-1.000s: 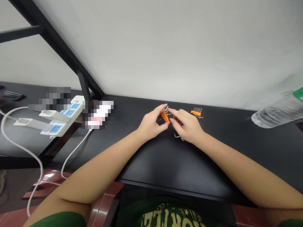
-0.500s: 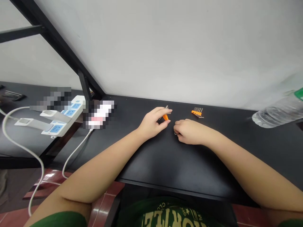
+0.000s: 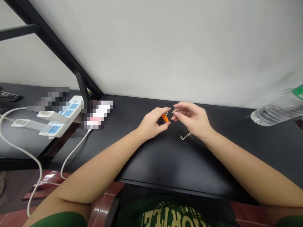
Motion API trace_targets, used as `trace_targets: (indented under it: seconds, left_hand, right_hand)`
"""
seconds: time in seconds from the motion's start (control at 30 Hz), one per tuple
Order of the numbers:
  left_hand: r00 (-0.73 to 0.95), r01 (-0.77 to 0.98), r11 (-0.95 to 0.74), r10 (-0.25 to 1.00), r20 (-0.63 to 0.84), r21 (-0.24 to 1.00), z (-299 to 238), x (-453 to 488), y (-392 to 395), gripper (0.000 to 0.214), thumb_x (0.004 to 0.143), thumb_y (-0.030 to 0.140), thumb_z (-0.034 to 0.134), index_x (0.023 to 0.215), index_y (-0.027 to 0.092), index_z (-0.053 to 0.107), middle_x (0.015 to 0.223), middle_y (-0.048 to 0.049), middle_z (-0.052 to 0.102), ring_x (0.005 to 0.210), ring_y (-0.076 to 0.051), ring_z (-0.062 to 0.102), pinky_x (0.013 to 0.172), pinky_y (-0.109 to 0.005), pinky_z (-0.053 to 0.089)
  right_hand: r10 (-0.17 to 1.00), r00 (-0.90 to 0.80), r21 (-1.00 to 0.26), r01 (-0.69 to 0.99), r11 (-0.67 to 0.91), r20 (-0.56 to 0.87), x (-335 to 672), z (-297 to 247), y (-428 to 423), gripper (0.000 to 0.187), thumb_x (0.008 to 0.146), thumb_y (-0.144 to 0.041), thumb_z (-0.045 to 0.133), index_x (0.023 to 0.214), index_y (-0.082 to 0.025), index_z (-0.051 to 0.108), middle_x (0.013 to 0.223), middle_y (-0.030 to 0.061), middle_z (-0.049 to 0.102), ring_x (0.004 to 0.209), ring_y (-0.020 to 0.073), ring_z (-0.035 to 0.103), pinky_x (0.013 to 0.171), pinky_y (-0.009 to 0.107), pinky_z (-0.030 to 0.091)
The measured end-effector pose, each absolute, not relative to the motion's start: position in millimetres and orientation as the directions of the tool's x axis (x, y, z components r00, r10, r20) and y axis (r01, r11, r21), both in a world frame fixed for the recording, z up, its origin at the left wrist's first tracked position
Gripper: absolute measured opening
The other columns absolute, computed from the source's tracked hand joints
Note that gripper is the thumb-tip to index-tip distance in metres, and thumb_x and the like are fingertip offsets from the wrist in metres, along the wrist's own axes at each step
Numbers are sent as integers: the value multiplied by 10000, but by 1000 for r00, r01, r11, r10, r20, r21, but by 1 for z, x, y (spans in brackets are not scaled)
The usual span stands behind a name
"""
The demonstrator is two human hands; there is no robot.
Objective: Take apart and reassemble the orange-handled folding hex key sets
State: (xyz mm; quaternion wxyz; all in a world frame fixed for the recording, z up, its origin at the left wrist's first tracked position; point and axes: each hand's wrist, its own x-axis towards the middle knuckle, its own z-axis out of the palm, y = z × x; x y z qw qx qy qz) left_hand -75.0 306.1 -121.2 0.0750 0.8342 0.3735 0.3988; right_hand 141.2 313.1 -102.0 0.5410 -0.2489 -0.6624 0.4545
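Observation:
My left hand [image 3: 152, 123] is closed on an orange hex key holder [image 3: 165, 118], gripping it between thumb and fingers. Some metal shows at the top of the holder. Close beside it, my right hand [image 3: 193, 118] pinches a thin metal hex key [image 3: 171, 117] whose end points at the holder; most of it is hidden by the fingers. A few loose L-shaped hex keys [image 3: 186, 136] lie on the black table [image 3: 161, 164] just below my right hand. The second orange holder is out of sight, with my right hand over that area.
A clear plastic bottle [image 3: 276, 113] lies tilted at the right. On the left are a white power strip [image 3: 62, 118] with plugs and cables, a blurred-out phone [image 3: 100, 114] on a white charging cable, and a black metal frame [image 3: 54, 52]. A pale wall [image 3: 177, 53] rises behind the table.
My right hand has lifted from the table and moved up beside the holder with a hex key, uncovering loose hex keys below it. My left hand stays nearly in place.

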Motion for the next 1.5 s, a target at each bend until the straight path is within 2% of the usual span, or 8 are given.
trace_targets:
  seconds: [0.17,0.47,0.63,0.77,0.93,1.03,1.2,1.5]
  left_hand:
    - [381,537,-685,718,583,493,-129,-75,306,686,850,270,762,1476,237,482,1365,-94,664,1164,-221,708,1040,-370,601]
    - [380,543,-690,710,593,479,-127,-74,304,658,851,271,762,1455,231,503,1340,-97,682,1157,-225,718,1045,-369,607]
    - [350,543,-683,713,608,488,-127,-74,305,639,849,247,746,1445,223,517,1361,-95,673,1175,-219,711,1052,-358,600]
    - [319,546,-679,710,628,490,-128,-78,309,604,855,252,752,1422,215,546,1319,-90,691,1138,-207,723,1029,-341,605]
    - [285,527,-692,690,665,493,-128,-82,314,442,870,257,758,1295,214,642,1212,-75,724,1035,-181,738,967,-330,622]
    - [285,518,-716,659,696,467,-126,-82,313,256,889,265,748,1136,211,709,1162,-72,725,1058,-188,725,973,-344,615]
    - [341,536,-728,650,680,427,-121,-77,309,180,924,258,711,1096,214,738,1184,-84,699,1057,-184,709,937,-325,605]
    - [398,543,-716,680,616,439,-122,-78,307,187,991,232,617,1132,230,739,1291,-97,617,1105,-181,681,984,-329,566]
  right_hand:
    - [839,-215,-865,-177,470,500,135,-108,311,206,882,-324,787,1051,-230,718,937,18,747,791,168,758,826,382,684]
    - [812,-219,-838,-58,542,540,133,-117,311,177,919,-319,731,1078,-241,724,991,40,764,863,194,759,840,390,667]
    - [607,-378,-561,235,794,700,137,-122,313,236,991,-232,592,1168,-230,749,1059,75,760,928,199,726,856,380,629]
    - [518,-494,-397,336,854,698,139,-132,319,387,1010,-190,510,1361,-231,668,1224,111,711,1060,221,699,916,393,606]
    - [574,-626,-372,437,819,528,154,-118,328,462,991,-189,498,1447,-196,574,1321,143,639,1059,244,680,913,407,576]
    - [648,-713,-354,553,754,267,175,-95,333,289,920,-167,564,1172,-198,702,1143,96,677,900,216,671,807,358,548]
    - [573,-799,-328,598,731,-181,193,-74,332,165,860,-139,595,906,-216,734,1025,56,673,826,185,637,706,294,471]
    - [562,-760,-274,645,713,-327,182,-78,328,112,842,-150,603,854,-207,698,995,52,666,783,175,598,629,274,386]
